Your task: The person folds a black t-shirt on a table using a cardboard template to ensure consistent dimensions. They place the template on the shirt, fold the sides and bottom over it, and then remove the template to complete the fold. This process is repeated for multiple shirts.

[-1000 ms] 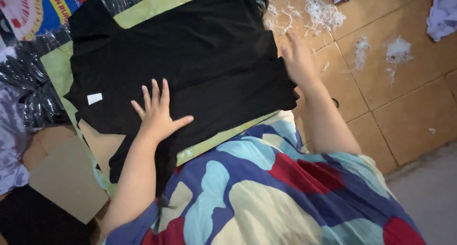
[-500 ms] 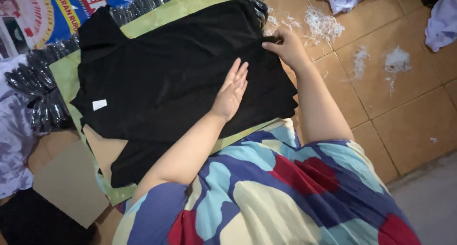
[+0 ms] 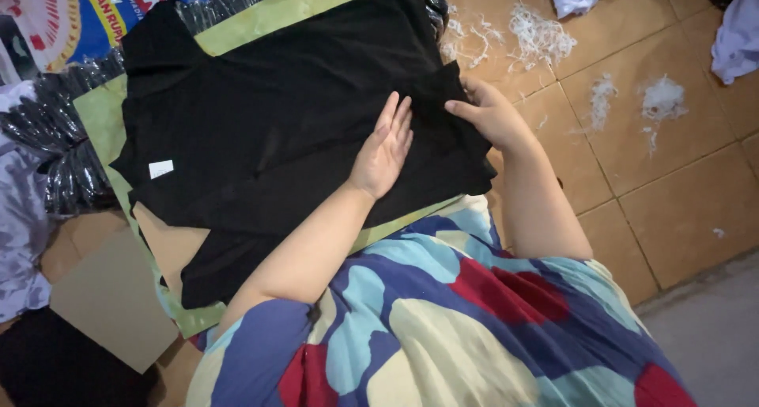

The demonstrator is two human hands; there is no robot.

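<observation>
Both hands were on the black garment (image 3: 269, 130), neither one closed around it. My left hand (image 3: 385, 150) lay flat, palm down, fingers straight and together, pressing the fabric near its right-hand portion. My right hand (image 3: 489, 110) rested at the garment's right edge, fingers loosely curled on the cloth; I could not tell whether any fabric was pinched beneath them.

The garment lay spread on a green sheet (image 3: 99, 118), with a small white label (image 3: 160, 168) showing near its left side. A second layer of black cloth extended below it, over a piece of brown cardboard (image 3: 170, 245).

Outward from the sheet, dark plastic-wrapped bundles (image 3: 47, 130) sat at left, with a printed blue banner (image 3: 87, 11) above them. Tan floor tiles (image 3: 680, 193) at right carried scattered white thread scraps (image 3: 541, 35). Pale cloth (image 3: 735, 35) lay at the upper right corner.
</observation>
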